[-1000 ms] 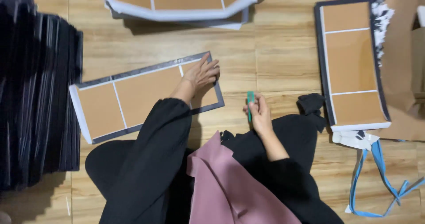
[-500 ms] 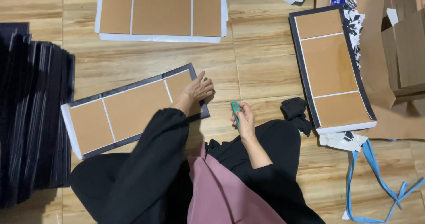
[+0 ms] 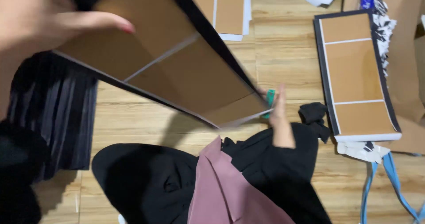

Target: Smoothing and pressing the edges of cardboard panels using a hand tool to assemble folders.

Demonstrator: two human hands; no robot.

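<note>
We've got the flat brown board panel [image 3: 177, 69], dark-edged w/ pale fold lines, lifted & tilted above the wood floor [image 3: 283, 56]. Left hand [image 3: 40, 20] grips its upper edge, fingers clamped. Right hand [image 3: 280, 111] closed round a small green tool [image 3: 269, 101] nr the panel's lower corner. Similar panel [image 3: 354, 73] lies flat at right.

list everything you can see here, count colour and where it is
lifted board panel: one, brown card with dark edging and pale seams, raised off the floor at upper left
board panel on floor: one, brown with dark border, on the right
stacked panels: count unclear, brown on white, top centre
dark sheet stack: one pile, black, left
green tool: one, small, centre
blue straps: count unclear, lower right
wooden floor: light brown, underneath everything
left hand: blurred, top left, gripping the lifted panel
right hand: centre, holding the green tool
</note>
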